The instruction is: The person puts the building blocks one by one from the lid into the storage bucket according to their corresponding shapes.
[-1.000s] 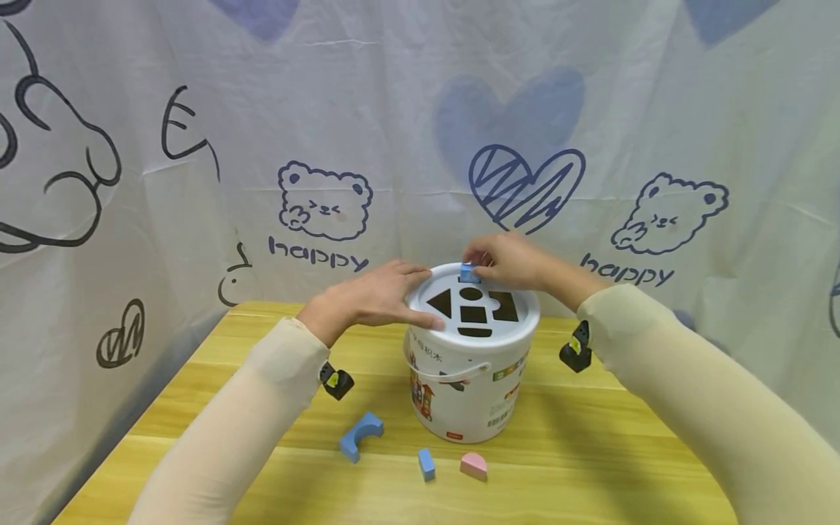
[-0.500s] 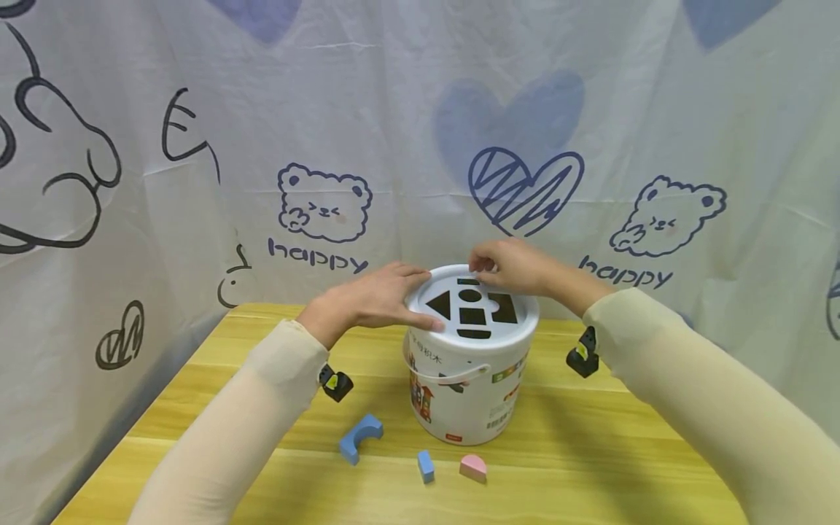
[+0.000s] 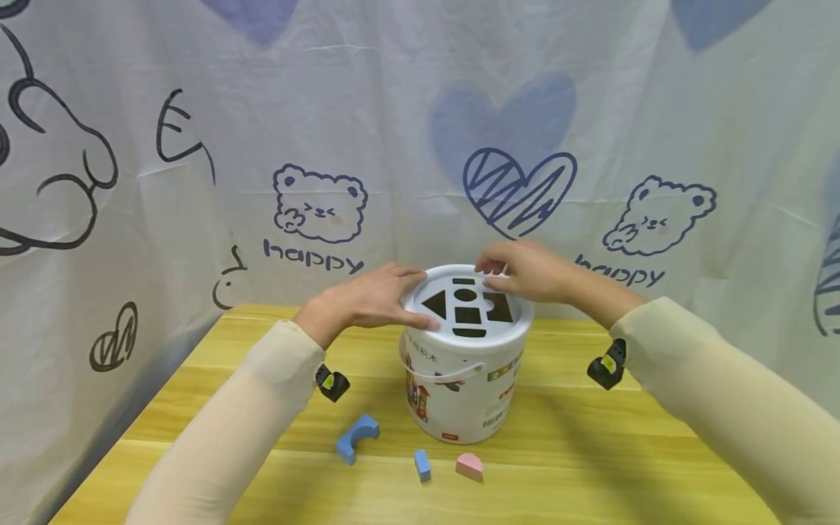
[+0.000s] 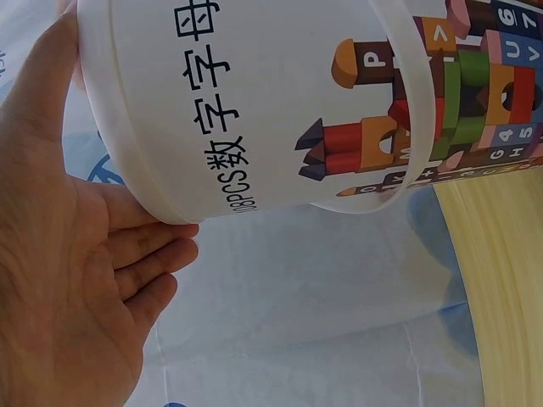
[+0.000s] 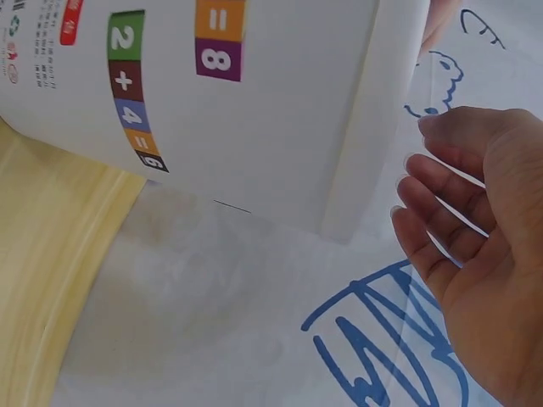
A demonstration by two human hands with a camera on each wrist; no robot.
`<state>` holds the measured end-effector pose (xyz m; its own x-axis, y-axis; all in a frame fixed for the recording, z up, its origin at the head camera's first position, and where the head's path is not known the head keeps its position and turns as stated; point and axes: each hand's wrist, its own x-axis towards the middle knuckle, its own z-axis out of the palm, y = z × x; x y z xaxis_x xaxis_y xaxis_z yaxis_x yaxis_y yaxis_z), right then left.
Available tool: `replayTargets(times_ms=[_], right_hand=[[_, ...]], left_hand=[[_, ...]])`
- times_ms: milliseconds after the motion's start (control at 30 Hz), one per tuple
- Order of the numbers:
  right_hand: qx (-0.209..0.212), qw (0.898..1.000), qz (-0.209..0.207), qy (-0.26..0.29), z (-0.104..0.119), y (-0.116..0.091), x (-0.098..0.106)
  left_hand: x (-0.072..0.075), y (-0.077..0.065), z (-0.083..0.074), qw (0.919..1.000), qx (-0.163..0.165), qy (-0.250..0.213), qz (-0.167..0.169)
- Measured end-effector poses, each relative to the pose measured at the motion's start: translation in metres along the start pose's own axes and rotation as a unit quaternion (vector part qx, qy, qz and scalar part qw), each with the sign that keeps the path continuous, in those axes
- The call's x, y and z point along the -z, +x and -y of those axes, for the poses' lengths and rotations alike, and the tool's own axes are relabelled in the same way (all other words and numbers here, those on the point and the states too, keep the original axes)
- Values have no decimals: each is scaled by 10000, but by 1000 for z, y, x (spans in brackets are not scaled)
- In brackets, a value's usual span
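A white toy-block bucket stands upright on the wooden table, its white lid cut with several dark shaped holes. My left hand rests spread over the lid's left side, thumb on top and fingers along the far rim; the left wrist view shows those fingers nearly straight against the edge. Above the lid's back right hovers my right hand, fingers loosely bent. Nothing lies between its fingers in the right wrist view, where the hand appears just off the rim.
In front of the bucket lie a blue arch block, a small blue rectangular block and a pink half-round block. The bucket's white handle hangs down its front. A printed curtain hangs behind the table.
A blue block pinched by my right hand at the lid's back slot has dropped out of sight. That hand has let go and shifted slightly right. My left hand stays on the lid.
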<state>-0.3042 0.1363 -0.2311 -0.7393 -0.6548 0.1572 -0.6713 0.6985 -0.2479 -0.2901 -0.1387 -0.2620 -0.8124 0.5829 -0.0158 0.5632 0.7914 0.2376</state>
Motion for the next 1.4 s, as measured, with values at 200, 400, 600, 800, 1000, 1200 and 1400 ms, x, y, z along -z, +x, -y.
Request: replayTargets(times_ms=[200, 400, 600, 800, 1000, 1200, 1400], right_hand=[[136, 9999, -98, 23, 2, -16, 3], [167, 9997, -171, 114, 5, -32, 4], [256, 9989, -297, 248, 5, -50, 5], [190, 9987, -374, 274, 6, -68, 3], [263, 9975, -553, 357, 5, -85, 0], [711, 9939, -769, 359, 4, -100, -4], [723, 9939, -651, 522, 4, -113, -17]], left_hand=[[1, 0, 0, 10000, 31, -4, -1], [0, 0, 0, 10000, 49, -9, 5], [0, -1, -1, 10000, 94, 17, 1], [0, -1, -1, 9999, 112, 22, -11], [0, -1, -2, 9999, 100, 25, -2], [-1, 0, -2, 9999, 98, -21, -8], [-1, 0, -1, 9999, 93, -34, -19]])
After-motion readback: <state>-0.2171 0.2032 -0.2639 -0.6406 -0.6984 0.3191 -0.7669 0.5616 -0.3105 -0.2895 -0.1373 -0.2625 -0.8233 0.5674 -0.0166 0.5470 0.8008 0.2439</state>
